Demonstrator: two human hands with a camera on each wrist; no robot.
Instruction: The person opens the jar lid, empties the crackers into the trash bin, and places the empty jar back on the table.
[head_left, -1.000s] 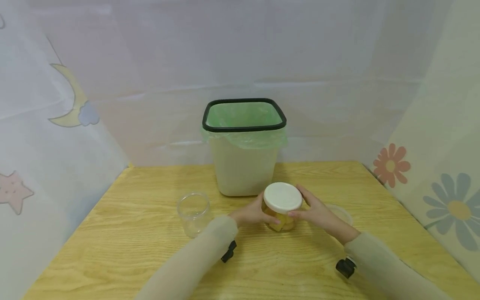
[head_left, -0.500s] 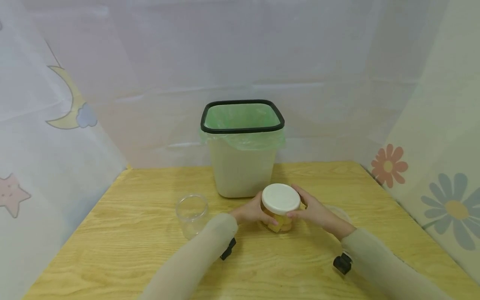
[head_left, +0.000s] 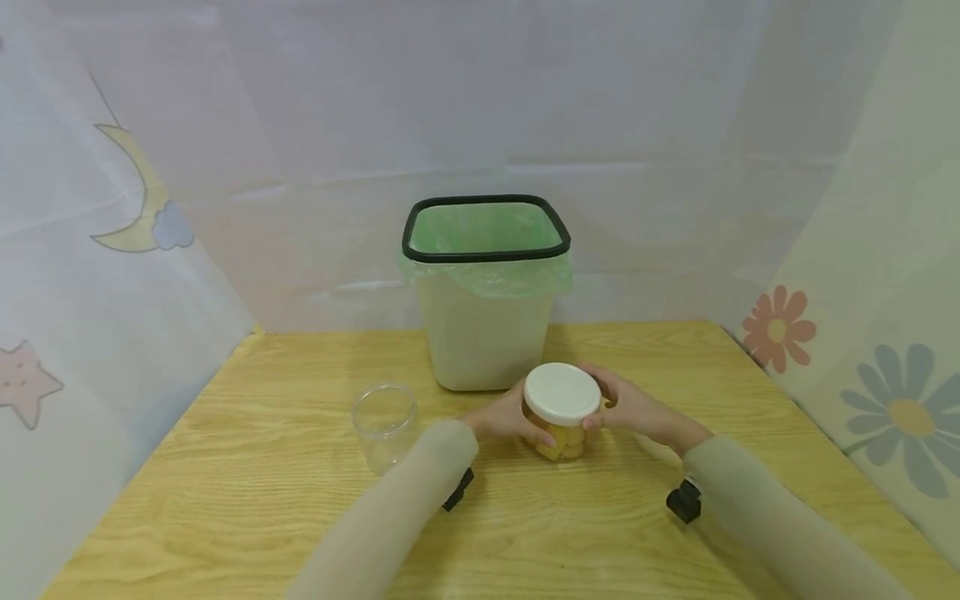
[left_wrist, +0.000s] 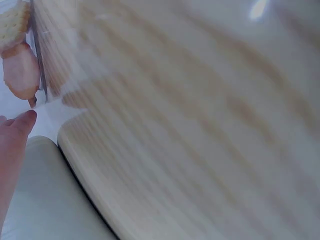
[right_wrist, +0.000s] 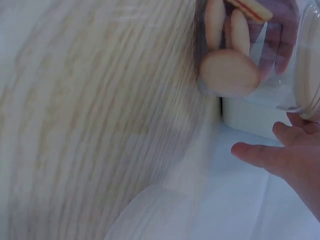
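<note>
A clear jar (head_left: pixel 573 442) with a white lid (head_left: pixel 562 392) stands on the wooden table, holding several biscuits (right_wrist: pixel 230 72). A square cracker (left_wrist: pixel 14 25) shows through its wall in the left wrist view. My left hand (head_left: pixel 504 417) grips the jar's body from the left, thumb across the front. From the right, my right hand (head_left: pixel 637 410) holds the lid's edge, with fingers behind and thumb (right_wrist: pixel 255 152) nearer me. The far fingers of both hands are partly hidden.
Behind the jar stands a white bin (head_left: pixel 487 333) with a black rim and green bag. A second clear jar (head_left: pixel 384 425), without a lid, stands left beside my left sleeve. Near my right wrist lies a translucent disc (right_wrist: pixel 150 215), mostly hidden in the head view.
My right hand has shifted slightly round the lid, its thumb moving toward the right side, and the wrist now covers more of the disc. The left hand and jar stay almost in place.
</note>
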